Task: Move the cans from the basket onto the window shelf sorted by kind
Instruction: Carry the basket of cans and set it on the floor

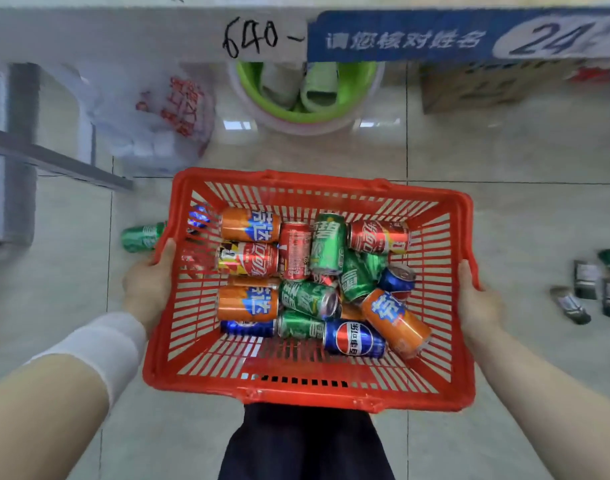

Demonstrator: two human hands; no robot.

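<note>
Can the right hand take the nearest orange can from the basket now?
Probably not yet: the right hand grips the basket, as does the left hand. The orange can lies uncovered on top.

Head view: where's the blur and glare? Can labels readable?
Head view: the soda cans in the red slatted plastic basket are sharp, labels legible; the blue shelf strip, white plastic bag and left edge are smeared; two bright reflections sit on the glossy floor tiles beside the green plastic basin.

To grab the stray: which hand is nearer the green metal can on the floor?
Left. Left hand grips the red plastic basket beside the green metal can; right hand holds the opposite rim.
</note>
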